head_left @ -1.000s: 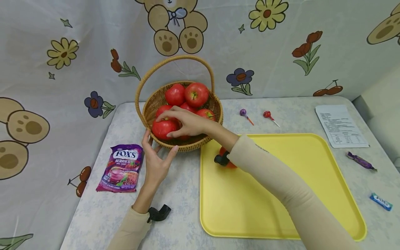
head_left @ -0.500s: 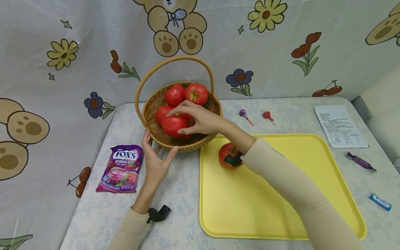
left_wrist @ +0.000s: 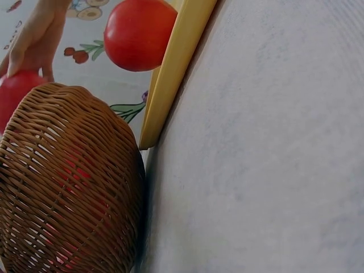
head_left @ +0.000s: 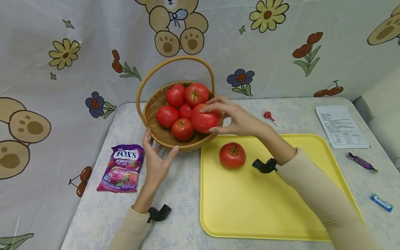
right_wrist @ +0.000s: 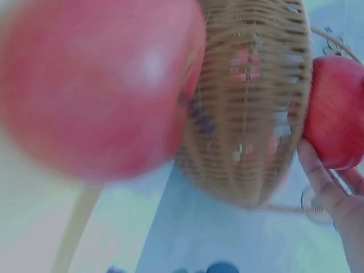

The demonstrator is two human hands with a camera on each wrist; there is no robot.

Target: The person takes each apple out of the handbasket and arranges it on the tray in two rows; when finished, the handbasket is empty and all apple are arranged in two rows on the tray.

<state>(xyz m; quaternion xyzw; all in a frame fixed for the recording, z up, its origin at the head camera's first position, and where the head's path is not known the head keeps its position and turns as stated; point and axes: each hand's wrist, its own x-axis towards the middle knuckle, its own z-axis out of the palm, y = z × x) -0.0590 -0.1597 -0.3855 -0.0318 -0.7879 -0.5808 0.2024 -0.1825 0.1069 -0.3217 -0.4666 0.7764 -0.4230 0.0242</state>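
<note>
A wicker basket (head_left: 147,113) with a tall handle holds several red apples (head_left: 182,129). My right hand (head_left: 237,119) grips another red apple (head_left: 204,119) at the basket's right rim, fingertips above and thumb below. In the right wrist view this apple (right_wrist: 338,111) shows beside the basket (right_wrist: 244,114). My left hand (head_left: 156,161) touches the basket's front left side with spread fingers and thumb. One red apple (head_left: 232,155) rests on the yellow tray (head_left: 265,205); it looms blurred in the right wrist view.
A purple candy bag (head_left: 122,168) lies left of my left hand. A red lollipop (head_left: 270,118) is behind the tray. On the right are a printed sheet (head_left: 342,126), a purple wrapped candy (head_left: 361,162) and a blue wrapped candy (head_left: 381,202). A patterned cloth (head_left: 109,27) hangs behind.
My right hand has carried the gripped apple rightward from the basket's front left to its right rim. The tray apple is uncovered, and the purple lollipop is now hidden. My left hand stays put.
</note>
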